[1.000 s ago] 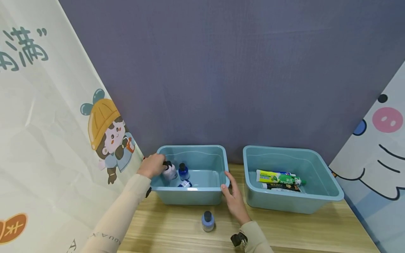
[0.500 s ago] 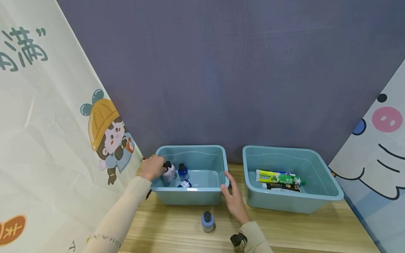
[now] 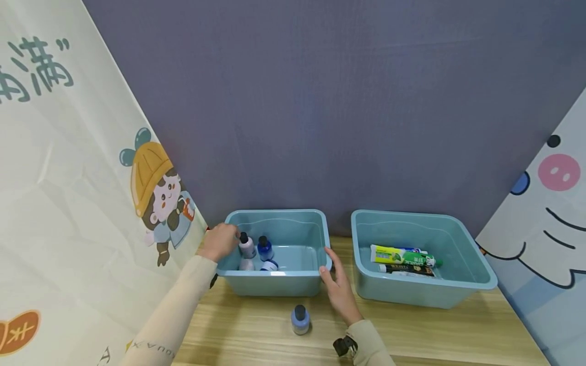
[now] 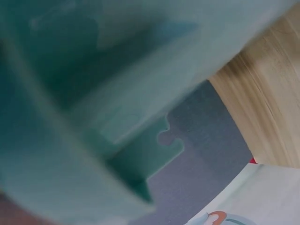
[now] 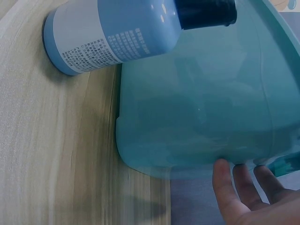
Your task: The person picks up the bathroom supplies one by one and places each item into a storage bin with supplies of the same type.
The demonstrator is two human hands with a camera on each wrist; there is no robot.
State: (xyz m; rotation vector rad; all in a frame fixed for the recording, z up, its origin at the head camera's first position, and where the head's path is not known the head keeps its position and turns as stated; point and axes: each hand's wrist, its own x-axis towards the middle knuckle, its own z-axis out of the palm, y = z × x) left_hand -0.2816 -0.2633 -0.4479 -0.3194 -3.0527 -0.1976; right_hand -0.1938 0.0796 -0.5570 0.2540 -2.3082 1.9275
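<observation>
My left hand [image 3: 220,241] reaches over the left rim of the left blue-green plastic bin [image 3: 279,284], its fingertips mostly hidden. Just right of them stands a pale pink bottle with a black cap [image 3: 247,247], apart from the visible fingers. A second pale bottle [image 3: 246,265] is lower in that bin, beside a dark blue bottle [image 3: 265,250] and a blue-and-white one [image 3: 269,265]. My right hand [image 3: 341,290] holds the bin's front right corner, thumb and forefinger on the rim; in the right wrist view other fingers [image 5: 223,180] touch the outer wall.
A blue bottle with a black cap [image 3: 300,321] stands upright on the wooden table [image 3: 256,325], before the left bin. To the right is another blue-green bin [image 3: 421,295] with several toothpaste tubes [image 3: 403,256]. A dark grey cloth backdrop [image 3: 297,112] rises behind.
The pale bottle at my left fingers has come away from them, and two pale bottles now show separately in the left bin. My right hand has stayed in place.
</observation>
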